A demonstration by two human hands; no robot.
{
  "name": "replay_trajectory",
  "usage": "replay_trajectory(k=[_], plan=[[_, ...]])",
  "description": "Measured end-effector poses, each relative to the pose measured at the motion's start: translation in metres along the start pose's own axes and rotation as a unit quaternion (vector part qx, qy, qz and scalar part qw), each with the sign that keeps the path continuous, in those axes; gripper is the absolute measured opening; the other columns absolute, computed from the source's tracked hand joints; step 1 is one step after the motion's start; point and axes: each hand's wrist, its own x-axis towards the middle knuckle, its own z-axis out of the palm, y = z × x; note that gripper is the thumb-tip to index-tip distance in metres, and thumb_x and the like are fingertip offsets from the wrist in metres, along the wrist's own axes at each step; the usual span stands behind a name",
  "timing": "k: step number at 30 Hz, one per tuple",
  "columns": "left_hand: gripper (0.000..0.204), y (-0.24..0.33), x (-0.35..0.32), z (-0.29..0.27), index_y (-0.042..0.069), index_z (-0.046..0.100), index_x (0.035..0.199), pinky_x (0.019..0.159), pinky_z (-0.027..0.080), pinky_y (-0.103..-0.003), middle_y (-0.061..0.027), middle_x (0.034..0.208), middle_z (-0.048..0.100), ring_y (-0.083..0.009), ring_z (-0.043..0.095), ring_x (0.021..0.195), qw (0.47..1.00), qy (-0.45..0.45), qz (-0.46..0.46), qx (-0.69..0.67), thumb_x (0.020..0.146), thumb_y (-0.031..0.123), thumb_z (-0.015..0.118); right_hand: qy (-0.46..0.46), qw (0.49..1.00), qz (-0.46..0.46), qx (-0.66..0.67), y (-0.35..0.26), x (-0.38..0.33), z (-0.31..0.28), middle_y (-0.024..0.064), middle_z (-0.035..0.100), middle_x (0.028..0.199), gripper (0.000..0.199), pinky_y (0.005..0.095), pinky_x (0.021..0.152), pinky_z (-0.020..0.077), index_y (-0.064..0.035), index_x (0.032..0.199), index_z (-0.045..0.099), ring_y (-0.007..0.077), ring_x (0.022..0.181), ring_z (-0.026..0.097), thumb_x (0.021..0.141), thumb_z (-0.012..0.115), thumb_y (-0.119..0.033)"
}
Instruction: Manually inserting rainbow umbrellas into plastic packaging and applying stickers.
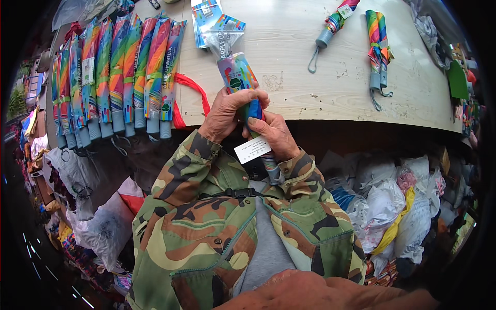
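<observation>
A folded rainbow umbrella [238, 72], partly inside a clear plastic sleeve [222, 42], is held upright in front of my chest. My left hand [230, 111] wraps around its middle at the sleeve's lower end. My right hand [274, 135] grips the umbrella lower down, near its handle, with a white paper tag [252, 150] hanging beside the fingers. Both forearms wear camouflage sleeves.
A row of several sleeved rainbow umbrellas [116, 72] lies on the left of the pale wooden table [330, 77]. Unsleeved umbrellas [377, 49] lie at the right, one more [330, 26] near the middle. A red strap [192, 88] lies by the row. Stuffed plastic bags [387, 206] sit below.
</observation>
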Motion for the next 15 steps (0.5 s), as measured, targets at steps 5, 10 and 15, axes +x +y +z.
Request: replay_trajectory(k=[5, 10, 15], plan=[[0.033, 0.005, -0.002, -0.001, -0.004, 0.070, 0.118, 0.082, 0.064, -0.034, -0.0135, 0.103, 0.079, -0.0205, 0.076, 0.093, 0.996, 0.075, -0.011, 0.047, 0.101, 0.024, 0.078, 0.044, 0.980, -0.143, -0.134, 0.012, 0.010, 0.017, 0.0102, 0.070, 0.123, 0.064, 0.0295, 0.083, 0.0587, 0.0041, 0.148, 0.056, 0.0125, 0.110, 0.067, 0.110, 0.070, -0.046], [0.027, 0.005, -0.006, -0.021, -0.003, 0.073, 0.113, 0.085, 0.064, -0.035, -0.0122, 0.096, 0.078, -0.0217, 0.077, 0.089, 0.995, 0.101, -0.020, 0.002, 0.103, 0.022, 0.077, 0.109, 0.818, -0.313, -0.470, 0.023, -0.019, 0.034, 0.0241, 0.059, 0.143, 0.088, 0.0409, 0.101, 0.0578, 0.0037, 0.163, 0.042, 0.0361, 0.123, 0.068, 0.097, 0.083, -0.037], [0.026, -0.001, -0.007, -0.015, 0.000, 0.075, 0.102, 0.072, 0.060, -0.029, -0.0100, 0.090, 0.078, -0.0153, 0.073, 0.078, 0.992, 0.128, 0.003, 0.001, 0.103, 0.025, 0.078, 0.134, 0.628, -0.400, -0.654, 0.041, -0.016, 0.034, 0.0235, 0.061, 0.138, 0.078, 0.0426, 0.090, 0.0620, 0.0037, 0.151, 0.056, 0.0366, 0.111, 0.071, 0.084, 0.089, -0.014]])
